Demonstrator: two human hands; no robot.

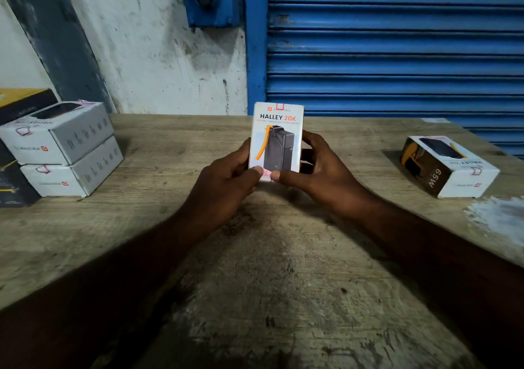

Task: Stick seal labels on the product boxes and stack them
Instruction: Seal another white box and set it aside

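At the middle of the wooden tabletop (283, 255), held upright, a white product box (276, 138) faces the viewer. The left hand (226, 182) grips its lower left edge and the right hand (317, 175) its lower right edge. The fingers curl behind, and both thumbs (256, 172) meet on a pinkish seal label (265, 173) at the bottom edge. A red-outlined top seal (280, 106) folds over the upper flap.

The step appears to be pressing the bottom seal down. It would go best rubbed firmly from the front face round onto the flap, leaving no crease or lifted corner, with the box kept square.

The front reads "PORTRONICS" beside a red logo, then "HALLEY 20K", the "20K" in orange. The small line below is too blurred to read.

At far left, a stack of two white boxes (65, 153) lies flat, each with a red seal and logo. At right, well apart, a lone box (448, 167) lies flat, showing "65W" and "HALLEY 20K" upside down. A blue shutter (397, 42) stands behind.
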